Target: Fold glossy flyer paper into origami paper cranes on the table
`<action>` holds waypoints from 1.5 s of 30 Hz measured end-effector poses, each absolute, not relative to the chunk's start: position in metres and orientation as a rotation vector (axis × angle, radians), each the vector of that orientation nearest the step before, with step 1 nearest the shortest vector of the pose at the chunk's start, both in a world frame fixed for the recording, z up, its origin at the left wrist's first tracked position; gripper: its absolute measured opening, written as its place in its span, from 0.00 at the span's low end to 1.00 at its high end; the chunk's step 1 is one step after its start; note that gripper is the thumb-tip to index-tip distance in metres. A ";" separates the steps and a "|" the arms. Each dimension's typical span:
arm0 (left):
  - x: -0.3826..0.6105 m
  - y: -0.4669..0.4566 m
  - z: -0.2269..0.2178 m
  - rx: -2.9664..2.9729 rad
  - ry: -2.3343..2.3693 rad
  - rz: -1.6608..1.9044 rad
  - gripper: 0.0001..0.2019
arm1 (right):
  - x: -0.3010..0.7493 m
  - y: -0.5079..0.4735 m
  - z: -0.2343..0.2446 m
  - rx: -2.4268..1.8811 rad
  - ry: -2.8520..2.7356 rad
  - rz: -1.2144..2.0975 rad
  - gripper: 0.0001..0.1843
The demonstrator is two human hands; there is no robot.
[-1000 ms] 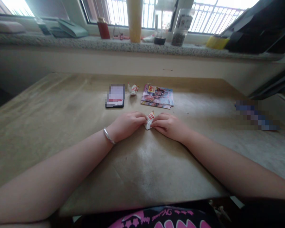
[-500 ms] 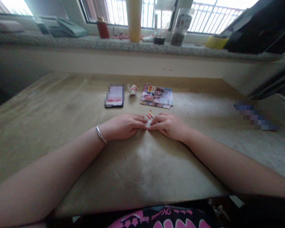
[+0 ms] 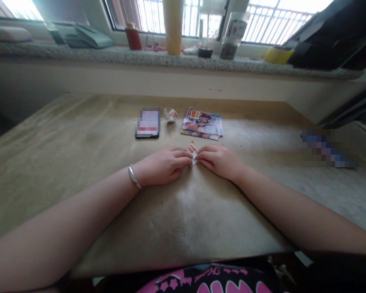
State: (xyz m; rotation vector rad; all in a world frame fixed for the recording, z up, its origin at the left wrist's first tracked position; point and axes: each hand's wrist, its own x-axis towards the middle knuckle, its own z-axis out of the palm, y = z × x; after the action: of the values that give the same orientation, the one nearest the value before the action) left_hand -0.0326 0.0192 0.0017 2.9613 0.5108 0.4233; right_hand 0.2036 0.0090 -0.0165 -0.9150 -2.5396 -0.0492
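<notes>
Holding a small folded piece of white paper with red print (image 3: 192,149) between both hands, at the middle of the brown, mottled tabletop (image 3: 171,219). Cannot tell whether lifted slightly or resting on the surface. Gripping the lower left part of the paper with the bare left hand (image 3: 166,165), with fingers drawn close together and hardly any gap at the tips. Cannot make out the left thumb clearly. Pinching the right edge with the bare right hand (image 3: 221,160), with fingers bent inward and nearly meeting at the tips. Wearing a shiny silver metal bangle (image 3: 134,176) on the left wrist, and a black top with pink print (image 3: 213,280). Facing, beyond the left hand, a black-edged rectangular phone with a pale, blurred screen (image 3: 149,122). Seeing just right of it a crumpled, folded piece of white and red paper (image 3: 171,114), then a stack of glossy, colourful picture booklets (image 3: 202,123), well within view past the right hand. Looking also, far to the right, at a flat, dark blue, pixelated item (image 3: 326,148); and, at the back, at a speckled grey stone windowsill (image 3: 91,55) bearing a red cylindrical container (image 3: 133,37) and a tall yellow cylinder (image 3: 173,32)
</notes>
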 end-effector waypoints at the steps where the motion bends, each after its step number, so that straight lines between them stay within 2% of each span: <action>1: -0.032 0.019 0.002 2.971 0.503 0.425 0.19 | 0.204 0.010 -0.016 -0.944 -2.523 -0.034 0.12; 12: -0.033 0.019 -0.005 3.017 0.561 0.437 0.17 | 0.209 0.020 -0.024 -1.094 -2.402 0.144 0.11; 23: -0.031 0.020 -0.008 2.956 0.549 0.436 0.17 | 0.212 0.031 -0.028 -1.141 -2.351 0.220 0.14; 28: -0.031 0.020 -0.006 2.903 0.548 0.430 0.16 | 0.210 0.027 -0.024 -1.198 -2.451 0.156 0.20; 35: -0.031 0.020 -0.004 2.935 0.608 0.370 0.28 | 0.203 0.019 -0.016 -1.230 -2.560 -0.002 0.24; 45: -0.031 0.021 -0.005 2.938 0.699 0.350 0.23 | 0.200 0.016 -0.013 -1.299 -2.618 -0.118 0.27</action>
State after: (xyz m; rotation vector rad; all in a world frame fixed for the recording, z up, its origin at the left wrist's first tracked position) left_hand -0.0307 0.0210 -0.0046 2.9382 0.6988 0.3497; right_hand 0.2002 0.0161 -0.0130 -1.2989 -2.6181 -0.1181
